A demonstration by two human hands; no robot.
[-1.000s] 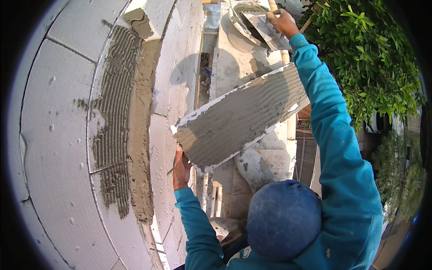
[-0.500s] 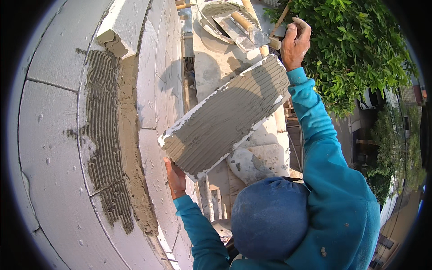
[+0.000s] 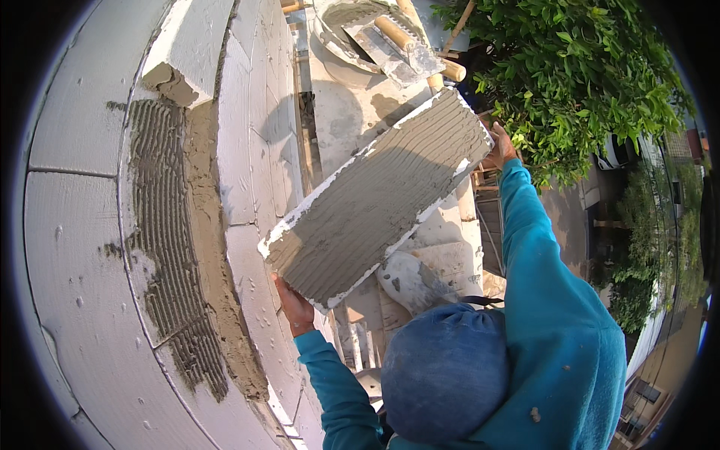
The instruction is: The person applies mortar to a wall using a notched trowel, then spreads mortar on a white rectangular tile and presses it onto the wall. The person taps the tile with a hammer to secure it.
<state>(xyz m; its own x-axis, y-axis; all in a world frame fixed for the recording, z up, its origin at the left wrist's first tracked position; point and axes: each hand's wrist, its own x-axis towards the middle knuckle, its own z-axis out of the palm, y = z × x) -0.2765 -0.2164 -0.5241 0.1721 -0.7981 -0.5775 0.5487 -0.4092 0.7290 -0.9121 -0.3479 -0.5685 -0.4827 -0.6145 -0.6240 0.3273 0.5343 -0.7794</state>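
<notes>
A long white lightweight block (image 3: 382, 199), its upper face coated with combed grey mortar, is held slantwise between my hands. My left hand (image 3: 294, 304) supports its near left end, fingers partly hidden beneath it. At the far right end, my right hand (image 3: 501, 146) grips the edge. To the left, a ridged mortar patch (image 3: 169, 232) covers the wall face, and a mortar bed (image 3: 214, 255) runs along the ledge beside it. Another white block (image 3: 191, 52) sits at the far end of that bed.
A notched trowel (image 3: 394, 49) with a wooden handle rests across a mortar bucket (image 3: 330, 34) at the back. Planks (image 3: 450, 259) lie below the held block. White block wall (image 3: 82, 262) rises on the left; leafy branches (image 3: 570, 75) crowd the far right.
My right hand has come down from beside the trowel and taken hold of the block's far right end. Against the wall, my view has shifted slightly.
</notes>
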